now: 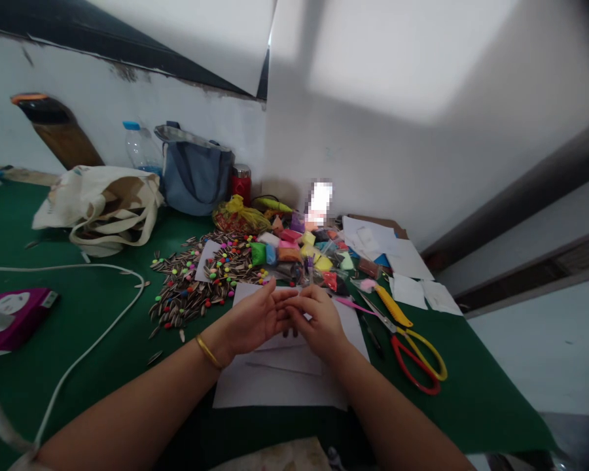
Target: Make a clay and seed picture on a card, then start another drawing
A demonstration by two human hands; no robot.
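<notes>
My left hand (255, 320) and my right hand (319, 322) meet fingertip to fingertip over a white paper sheet (279, 383) on the green table. Both sets of fingers are pinched together around something too small to make out. A gold bangle (209, 352) circles my left wrist. Just beyond the hands lies a heap of sunflower seeds with small coloured balls (196, 281) and a pile of coloured clay packets (304, 252).
Red-and-yellow scissors (417, 356) and a yellow utility knife (392, 306) lie to the right. Loose white papers (407, 261) sit at the far right. A cream tote (103, 203), blue bag (194, 173), water bottle (140, 147), red flask (242, 183) stand at the back. A white cable (93, 333) and a purple box (14, 317) lie left.
</notes>
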